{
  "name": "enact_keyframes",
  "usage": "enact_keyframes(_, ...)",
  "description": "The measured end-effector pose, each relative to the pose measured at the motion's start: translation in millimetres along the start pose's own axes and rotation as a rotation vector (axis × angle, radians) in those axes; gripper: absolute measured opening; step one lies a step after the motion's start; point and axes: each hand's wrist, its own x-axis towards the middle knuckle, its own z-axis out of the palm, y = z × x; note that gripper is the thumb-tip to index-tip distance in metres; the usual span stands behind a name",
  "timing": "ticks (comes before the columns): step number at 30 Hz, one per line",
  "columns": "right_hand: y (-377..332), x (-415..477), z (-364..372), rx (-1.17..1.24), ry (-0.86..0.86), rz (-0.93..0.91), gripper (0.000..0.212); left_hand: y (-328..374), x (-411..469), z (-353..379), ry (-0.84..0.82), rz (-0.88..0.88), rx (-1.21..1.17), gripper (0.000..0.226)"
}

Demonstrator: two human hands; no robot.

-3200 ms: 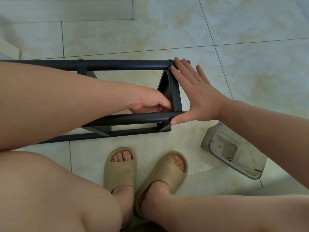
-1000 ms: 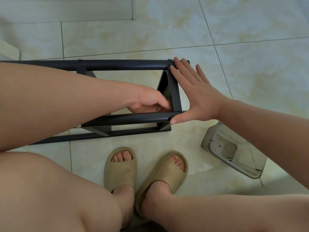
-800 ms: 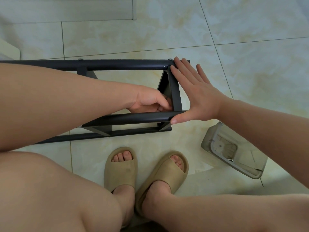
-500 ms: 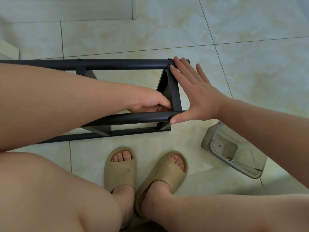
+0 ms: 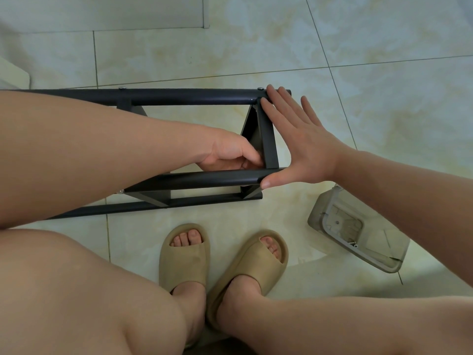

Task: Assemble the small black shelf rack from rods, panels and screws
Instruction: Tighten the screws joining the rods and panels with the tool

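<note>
Black shelf rack (image 5: 199, 199) lies on its side on the tiled floor (image 5: 384, 98), just beyond the person's sandals (image 5: 184, 254). Right hand (image 5: 302, 147) is flat with straight fingers. Its palm side is against the outside of the end panel (image 5: 267, 139), fingertips at the end of the far rod (image 5: 192, 97), thumb tip at the end of the near rod (image 5: 204, 179). Left hand (image 5: 230, 152) reaches inside the frame, fingers curled up against the panel's inner face (probably at a fastener, but what it pinches is hidden, cannot tell). Grey plastic tray (image 5: 358, 231) sits on the floor to the right, well apart from the rack, with a loose screw (image 5: 354, 243) in it.

Risks, as I judge them:
- The right hand only braces and grips nothing, so a hard push or twist from inside could slide the rack sideways on the smooth tile.
- The left hand works half blind behind the near rod. A fastener could start crooked, or drop and roll under the frame.
- If the brace slackens, panel and rods could shift out of line at the joint.
</note>
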Motion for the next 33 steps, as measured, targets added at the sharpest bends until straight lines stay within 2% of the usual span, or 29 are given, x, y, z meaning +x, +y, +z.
enact_keyframes(3,0.0,0.2,0.4,-0.003,-0.001,0.002,0.145,-0.1,-0.9,0.0,-0.015,0.0,0.008,0.043)
enact_keyframes(9,0.1,0.1,0.3,-0.008,-0.001,0.001,0.144,-4.1,-3.2,-2.6,-0.029,-0.054,-0.049,0.021)
enact_keyframes(15,0.1,0.4,0.4,-0.005,-0.002,0.004,0.145,-5.3,1.7,-0.7,-0.014,-0.066,-0.037,0.015)
enact_keyframes(20,0.0,0.1,-0.4,0.0,-0.006,0.006,0.145,-1.2,0.8,1.3,0.009,-0.034,-0.025,0.029)
enact_keyframes(24,-0.1,-0.1,-0.4,-0.001,-0.006,0.005,0.145,-1.3,0.2,3.2,0.024,0.008,-0.016,0.029)
enact_keyframes(29,0.0,0.0,0.1,0.0,-0.004,0.002,0.145,-2.1,-0.7,2.2,0.007,0.039,0.028,0.048)
enact_keyframes(33,0.4,-0.2,0.7,0.002,-0.002,-0.001,0.145,-4.4,-0.3,0.5,-0.004,0.057,0.029,0.049)
